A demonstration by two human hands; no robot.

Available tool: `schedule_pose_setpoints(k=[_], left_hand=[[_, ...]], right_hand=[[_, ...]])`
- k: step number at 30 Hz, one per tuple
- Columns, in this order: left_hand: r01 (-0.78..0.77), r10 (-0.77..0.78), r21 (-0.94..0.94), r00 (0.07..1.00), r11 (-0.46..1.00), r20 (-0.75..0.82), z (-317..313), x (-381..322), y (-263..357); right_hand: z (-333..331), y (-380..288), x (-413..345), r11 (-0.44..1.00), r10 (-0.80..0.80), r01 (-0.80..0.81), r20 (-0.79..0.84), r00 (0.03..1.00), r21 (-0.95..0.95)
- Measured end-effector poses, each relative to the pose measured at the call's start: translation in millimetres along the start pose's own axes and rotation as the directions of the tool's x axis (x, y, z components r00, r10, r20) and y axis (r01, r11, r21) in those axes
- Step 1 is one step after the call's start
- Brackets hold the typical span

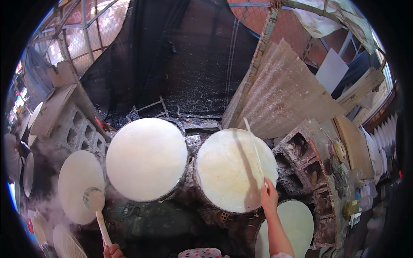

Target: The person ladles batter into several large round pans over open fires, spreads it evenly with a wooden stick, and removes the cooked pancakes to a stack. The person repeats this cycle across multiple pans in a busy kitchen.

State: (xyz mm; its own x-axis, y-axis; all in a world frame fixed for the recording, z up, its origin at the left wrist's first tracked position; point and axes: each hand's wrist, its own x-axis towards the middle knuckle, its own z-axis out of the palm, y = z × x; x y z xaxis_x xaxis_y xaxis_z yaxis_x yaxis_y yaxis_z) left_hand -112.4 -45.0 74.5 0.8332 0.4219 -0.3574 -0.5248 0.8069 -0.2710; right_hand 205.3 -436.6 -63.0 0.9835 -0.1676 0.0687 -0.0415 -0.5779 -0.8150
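My right hand (269,193) holds a thin pale stick (255,148) that lies slantwise over the right part of a round griddle covered with a cream-coloured sheet of batter (226,171). My left hand (113,251), at the bottom edge, grips the handle of a round-headed spreader (95,200). The spreader's head is over or near a pale round sheet (77,180) on the left, where steam rises. Between them, a whiter round sheet (146,159) covers another griddle. Part of one more round pale surface (295,222) shows beneath my right forearm.
Concrete blocks stand at the left (77,129) and right (298,161). A corrugated sheet (284,93) leans behind the right griddle, beside a rusty pole (263,48). Dark fabric (180,58) hangs behind. Plastic containers (358,204) stand far right.
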Motion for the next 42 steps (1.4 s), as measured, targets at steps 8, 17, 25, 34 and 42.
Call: schedule_pose_setpoints(k=[8, 17, 25, 34, 42], left_hand=[[0.257, -0.254, 0.022, 0.964, 0.966, -0.079, 6.6, 59.9, -55.0], [0.389, -0.388, 0.083, 0.921, 0.917, -0.026, 6.9, 59.9, -43.7], [0.35, -0.354, 0.186, 0.935, 0.918, -0.013, 5.9, 49.9, -17.6], [0.347, -0.343, 0.18, 0.938, 0.92, -0.053, 7.1, 51.8, -19.0], [0.4, -0.399, 0.152, 0.916, 0.904, -0.035, 7.8, 52.6, -20.2]], right_hand=[[-25.1, 34.5, -47.3, 0.907, 0.054, -0.082, -0.077, 0.996, -0.413], [-34.1, 25.9, -45.8, 0.848, 0.072, -0.073, -0.021, 0.997, -0.524], [-32.4, 21.9, -45.1, 0.757, -0.011, 0.01, 0.003, 1.0, -0.653], [-21.4, 21.6, -25.0, 0.771, -0.035, 0.155, 0.201, 0.979, -0.618], [-48.3, 11.4, -57.4, 0.766, 0.011, 0.16, 0.261, 0.965, -0.623]])
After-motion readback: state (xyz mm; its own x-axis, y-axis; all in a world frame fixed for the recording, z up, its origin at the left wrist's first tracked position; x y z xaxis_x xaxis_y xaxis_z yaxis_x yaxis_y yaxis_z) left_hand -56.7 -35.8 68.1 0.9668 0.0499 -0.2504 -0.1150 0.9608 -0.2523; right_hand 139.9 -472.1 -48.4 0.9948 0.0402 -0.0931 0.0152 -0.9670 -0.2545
